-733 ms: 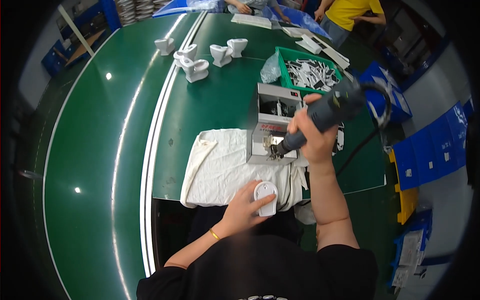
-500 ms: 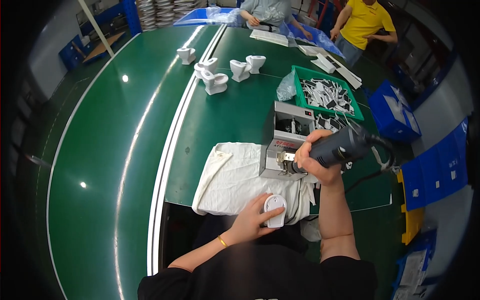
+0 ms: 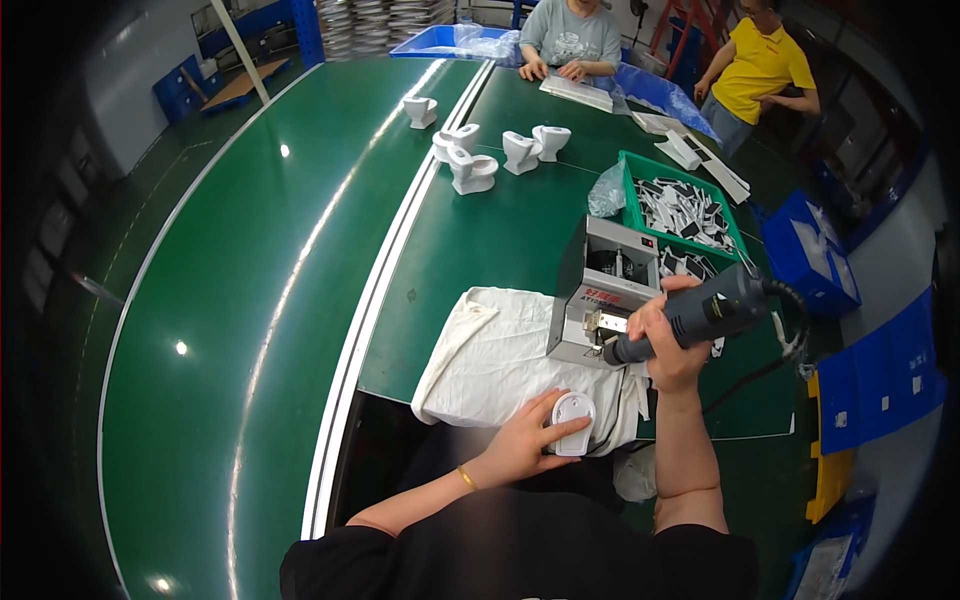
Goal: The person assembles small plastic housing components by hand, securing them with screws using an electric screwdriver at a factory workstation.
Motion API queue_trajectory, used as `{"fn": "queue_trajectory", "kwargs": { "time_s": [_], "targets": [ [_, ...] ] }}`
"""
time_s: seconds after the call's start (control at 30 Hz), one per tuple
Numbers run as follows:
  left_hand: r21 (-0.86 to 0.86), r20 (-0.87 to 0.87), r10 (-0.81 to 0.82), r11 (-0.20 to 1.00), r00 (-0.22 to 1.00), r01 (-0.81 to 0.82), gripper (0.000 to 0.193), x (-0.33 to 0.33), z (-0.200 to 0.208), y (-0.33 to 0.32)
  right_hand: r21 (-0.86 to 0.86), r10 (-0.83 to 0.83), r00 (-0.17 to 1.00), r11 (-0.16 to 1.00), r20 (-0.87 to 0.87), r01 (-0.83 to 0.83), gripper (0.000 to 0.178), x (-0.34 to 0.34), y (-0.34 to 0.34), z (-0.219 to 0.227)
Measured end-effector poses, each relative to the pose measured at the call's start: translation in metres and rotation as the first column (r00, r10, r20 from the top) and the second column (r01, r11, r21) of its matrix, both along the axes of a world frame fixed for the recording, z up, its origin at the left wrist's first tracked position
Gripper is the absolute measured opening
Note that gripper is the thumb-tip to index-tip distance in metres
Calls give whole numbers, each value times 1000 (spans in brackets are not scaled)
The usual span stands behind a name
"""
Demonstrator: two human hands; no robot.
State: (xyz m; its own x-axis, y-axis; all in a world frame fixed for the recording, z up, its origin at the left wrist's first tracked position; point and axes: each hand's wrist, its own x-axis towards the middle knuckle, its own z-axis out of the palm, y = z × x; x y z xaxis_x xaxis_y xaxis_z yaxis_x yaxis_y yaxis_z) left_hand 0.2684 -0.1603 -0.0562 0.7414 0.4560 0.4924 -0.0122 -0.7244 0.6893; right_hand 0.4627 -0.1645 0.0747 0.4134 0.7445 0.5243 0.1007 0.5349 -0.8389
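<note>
One white part (image 3: 574,424) is held by the left hand (image 3: 530,440), long axis twelve-to-six. The right hand (image 3: 672,352) grasps a power driver (image 3: 722,303); the part lies at seven o'clock from the driver tip (image 3: 613,352).

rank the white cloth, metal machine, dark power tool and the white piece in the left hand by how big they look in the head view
1. White cloth
2. Metal machine, partly hidden
3. Dark power tool
4. White piece in the left hand
</note>
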Motion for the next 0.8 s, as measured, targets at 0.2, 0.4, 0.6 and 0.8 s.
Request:
{"fn": "queue_trajectory", "kwargs": {
  "time_s": [0.2,0.4,0.6,0.8],
  "targets": [
    [-20,-5,-9,1000,1000,9,61,-1,0,1,-1,53,998,999,-26,-53,43,-15,-23,2],
    [-26,-4,-22,999,1000,22,63,-1,-3,1,17,97,995,995,8,-97,45,-25,-38,5],
    [-33,-12,-32,999,999,32,65,-2,-4,3,-3,125,992,992,-1,-125,45,-27,-41,2],
    [-57,-23,-39,998,999,38,65,-1,-2,4,20,140,989,990,-46,-139,43,-27,-39,0]
  ]
}}
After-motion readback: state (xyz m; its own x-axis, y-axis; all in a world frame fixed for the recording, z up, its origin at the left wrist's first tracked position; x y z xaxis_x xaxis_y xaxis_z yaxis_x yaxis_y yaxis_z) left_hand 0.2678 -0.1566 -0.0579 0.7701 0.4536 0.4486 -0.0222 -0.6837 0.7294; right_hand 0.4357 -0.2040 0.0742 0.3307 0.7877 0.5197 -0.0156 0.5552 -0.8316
